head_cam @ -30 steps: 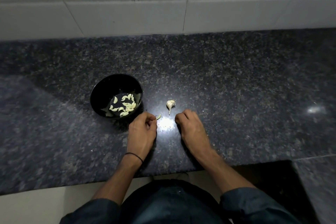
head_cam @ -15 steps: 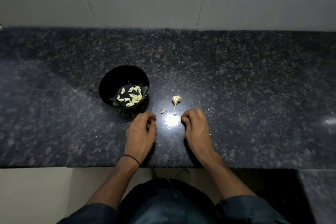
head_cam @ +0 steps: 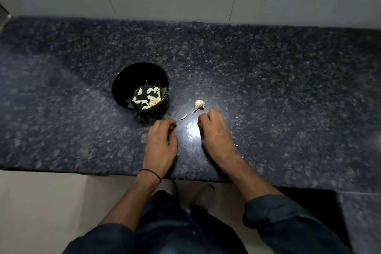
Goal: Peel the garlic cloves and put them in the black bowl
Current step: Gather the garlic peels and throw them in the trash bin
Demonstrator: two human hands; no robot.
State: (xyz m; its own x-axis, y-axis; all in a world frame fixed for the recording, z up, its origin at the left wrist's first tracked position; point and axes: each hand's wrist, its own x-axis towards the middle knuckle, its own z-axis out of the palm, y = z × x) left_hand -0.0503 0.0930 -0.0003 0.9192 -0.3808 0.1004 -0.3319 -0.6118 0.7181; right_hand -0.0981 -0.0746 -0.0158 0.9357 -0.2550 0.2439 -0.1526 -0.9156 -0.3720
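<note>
Hands low at the counter's front edge

The left hand and right hand rest knuckles-up on the granite counter, fingers curled under; whether either pinches anything cannot be told. A loose garlic clove lies between their fingertips, a small garlic head just beyond. The black bowl, holding peeled cloves, stands left of them, well back from the front edge, with broad dark stone either side

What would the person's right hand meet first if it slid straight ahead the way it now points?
Most likely the garlic head, lying just beyond the right hand on the counter; the loose clove lies off that line, to the left.
</note>
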